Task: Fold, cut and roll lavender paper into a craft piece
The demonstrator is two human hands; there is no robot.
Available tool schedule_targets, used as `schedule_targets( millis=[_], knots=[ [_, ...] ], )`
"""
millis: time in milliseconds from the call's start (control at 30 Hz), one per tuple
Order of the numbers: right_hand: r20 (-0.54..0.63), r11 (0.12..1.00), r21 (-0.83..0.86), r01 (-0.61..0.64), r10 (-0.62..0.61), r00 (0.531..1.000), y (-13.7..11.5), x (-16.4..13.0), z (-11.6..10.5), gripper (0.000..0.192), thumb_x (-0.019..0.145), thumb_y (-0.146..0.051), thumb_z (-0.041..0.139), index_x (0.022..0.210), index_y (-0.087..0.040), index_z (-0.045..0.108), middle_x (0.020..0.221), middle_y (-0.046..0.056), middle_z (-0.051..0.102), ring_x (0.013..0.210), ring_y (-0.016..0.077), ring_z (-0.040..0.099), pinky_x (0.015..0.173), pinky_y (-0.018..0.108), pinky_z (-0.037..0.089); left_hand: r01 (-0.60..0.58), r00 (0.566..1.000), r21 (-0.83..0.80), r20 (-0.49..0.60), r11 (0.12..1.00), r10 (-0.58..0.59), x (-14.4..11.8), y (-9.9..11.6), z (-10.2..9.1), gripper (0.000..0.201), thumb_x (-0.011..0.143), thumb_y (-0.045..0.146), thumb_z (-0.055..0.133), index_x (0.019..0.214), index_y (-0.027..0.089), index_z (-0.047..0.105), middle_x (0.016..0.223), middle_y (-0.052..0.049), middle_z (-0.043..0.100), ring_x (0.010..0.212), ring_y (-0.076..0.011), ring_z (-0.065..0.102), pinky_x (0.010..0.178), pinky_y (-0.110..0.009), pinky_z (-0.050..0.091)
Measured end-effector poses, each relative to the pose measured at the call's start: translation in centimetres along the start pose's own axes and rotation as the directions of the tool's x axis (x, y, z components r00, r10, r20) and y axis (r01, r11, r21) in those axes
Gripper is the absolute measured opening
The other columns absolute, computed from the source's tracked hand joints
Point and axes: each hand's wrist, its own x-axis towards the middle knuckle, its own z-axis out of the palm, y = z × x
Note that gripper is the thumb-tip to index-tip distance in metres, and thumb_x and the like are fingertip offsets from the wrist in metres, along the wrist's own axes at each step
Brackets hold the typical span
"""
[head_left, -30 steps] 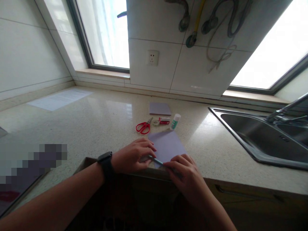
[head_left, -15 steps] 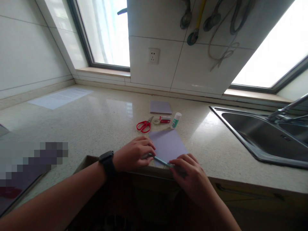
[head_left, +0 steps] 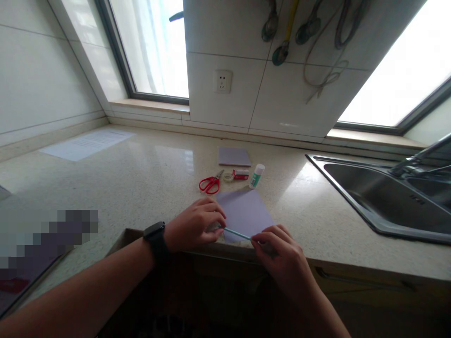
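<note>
Rod (head_left: pixel 237 233), thin pale blue, pinched at 2 points by left hand (head_left: pixel 197 224) and right hand (head_left: pixel 283 249), over lilac paper (head_left: pixel 244 209); red scissors (head_left: pixel 215 179), upright glue stick (head_left: pixel 257 176) beyond

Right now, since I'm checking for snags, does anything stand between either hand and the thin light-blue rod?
Nothing visible: the left hand and right hand hold the rod at the near end of the purple sheet. The glue stick by its far edge is clear of both hands.
</note>
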Motion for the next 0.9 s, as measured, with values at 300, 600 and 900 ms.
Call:
schedule_targets(
  millis=[300, 600, 900],
  knots=[
    [-0.052, 1.000, 0.015, -0.003, 0.003, 0.999, 0.38, 0.14, -0.35, 0.004, 0.093, -0.020, 0.065, 0.094, -0.022, 0.069, 0.086, 0.005, 0.067, 0.084, 0.0218, 0.061, 0.073, 0.036, 0.052, 0.011, 1.000, 0.007, -0.028, 1.000, -0.011, 0.01, 0.26, -0.24, 0.008, 0.085, 0.019, 0.072, 0.094, 0.018, 0.071, 0.104, -0.005, 0.071, 0.103, -0.0219, 0.058, 0.099, -0.040, 0.046],
    [-0.055, 1.000, 0.003, -0.013, 0.013, 0.998, 0.29, 0.21, -0.44, 0.006, 0.093, -0.022, 0.065, 0.096, -0.022, 0.070, 0.087, 0.005, 0.069, 0.084, 0.0220, 0.062, 0.073, 0.037, 0.053, 0.001, 0.998, 0.007, -0.061, 1.000, 0.000, -0.01, 0.17, -0.19, 0.006, 0.087, 0.017, 0.070, 0.093, 0.018, 0.070, 0.101, -0.006, 0.071, 0.100, -0.0223, 0.058, 0.096, -0.041, 0.048],
    [-0.035, 1.000, -0.009, -0.018, 0.017, 0.999, 0.64, -0.01, -0.35, 0.008, 0.092, -0.020, 0.066, 0.098, -0.022, 0.070, 0.088, 0.005, 0.068, 0.084, 0.0217, 0.061, 0.073, 0.037, 0.052, -0.002, 0.999, 0.006, -0.054, 1.000, 0.003, -0.09, 0.29, -0.20, 0.005, 0.088, 0.017, 0.069, 0.092, 0.017, 0.071, 0.099, -0.006, 0.071, 0.099, -0.0218, 0.058, 0.095, -0.040, 0.048]
  ],
)
